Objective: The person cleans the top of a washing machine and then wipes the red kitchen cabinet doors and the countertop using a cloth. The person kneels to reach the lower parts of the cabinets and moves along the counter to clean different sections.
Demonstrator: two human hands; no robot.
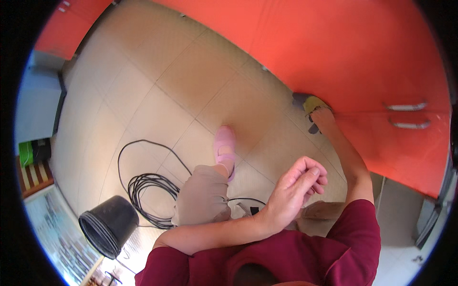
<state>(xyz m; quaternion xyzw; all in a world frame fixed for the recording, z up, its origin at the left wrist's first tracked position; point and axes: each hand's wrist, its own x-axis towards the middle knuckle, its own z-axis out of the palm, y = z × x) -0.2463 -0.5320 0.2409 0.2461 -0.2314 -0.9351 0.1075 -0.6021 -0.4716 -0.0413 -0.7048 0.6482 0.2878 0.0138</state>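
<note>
My left hand (pixel 297 182) is bare and held in front of my chest, its fingers curled in with nothing visible in them. My right hand (pixel 316 107) wears a work glove, yellow on the back with dark grey fingers. It reaches down to the bottom edge of a red cabinet (pixel 357 64), over the tiled floor (pixel 179 82). Whether that hand grips anything cannot be made out. Two metal handles (pixel 408 107) are on the cabinet front, to the right of the glove.
A coil of black cable (pixel 154 196) lies on the floor beside my leg. Black nested pots (pixel 109 225) lie tipped at the lower left. My foot in a pink shoe (pixel 224 146) is on the tiles. Another red cabinet (pixel 68 32) and a grey unit (pixel 39 100) stand at the far left.
</note>
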